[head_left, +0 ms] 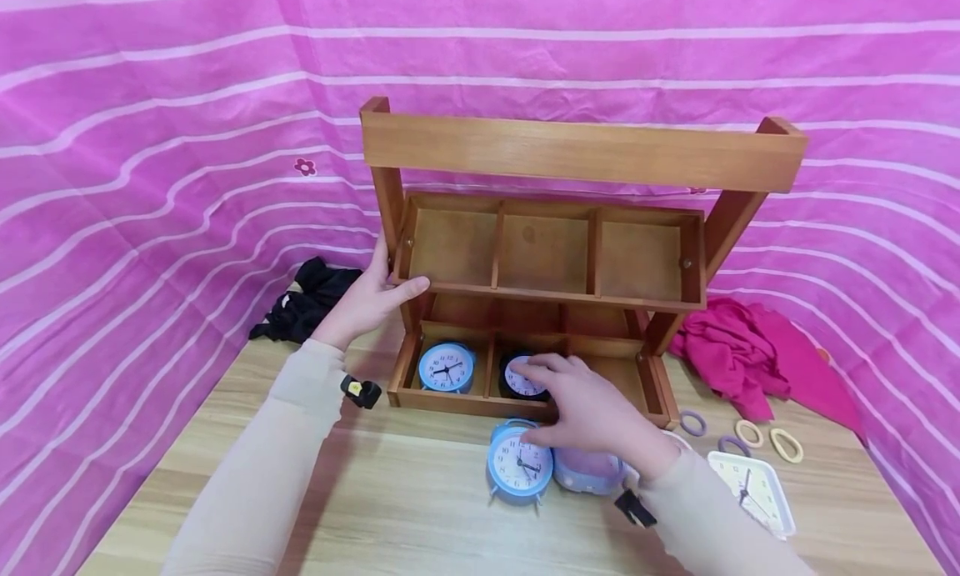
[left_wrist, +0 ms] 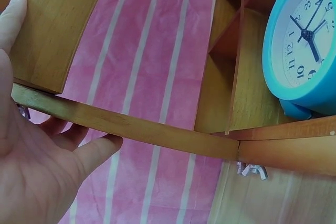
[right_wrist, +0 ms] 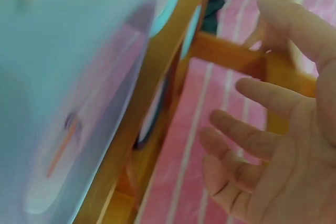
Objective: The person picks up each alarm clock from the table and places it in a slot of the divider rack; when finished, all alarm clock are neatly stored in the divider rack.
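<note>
With the two-tier brown wooden rack as the dial, the bare left hand sits at 9 o'clock and grips its side upright: the thumb lies across the end of the upper tray, and the left-wrist view shows the other fingers bent behind the post.

The bare right hand, toward 5 o'clock, holds nothing. Its fingers are spread and loosely bent, with the thumb stretched well away from them. In the head view the fingertips overlap the black-rimmed round alarm clock standing in the lower tray's middle compartment; the right-wrist view shows a gap between that clock and the fingers. At the black-rimmed clock's 9 o'clock, in the next compartment, a light-blue round alarm clock faces up and forward.

On the pale wood-grain table, at the rack's 6 o'clock, stands a second light-blue round alarm clock. Just beside it, at its 3 o'clock, is a lavender rounded clock, partly covered by the right hand. A white square clock lies toward the rack's 4 o'clock, below purple and cream ring-shaped bands. Crumpled magenta cloth lies past 3 o'clock, bunched black cloth at 9.
</note>
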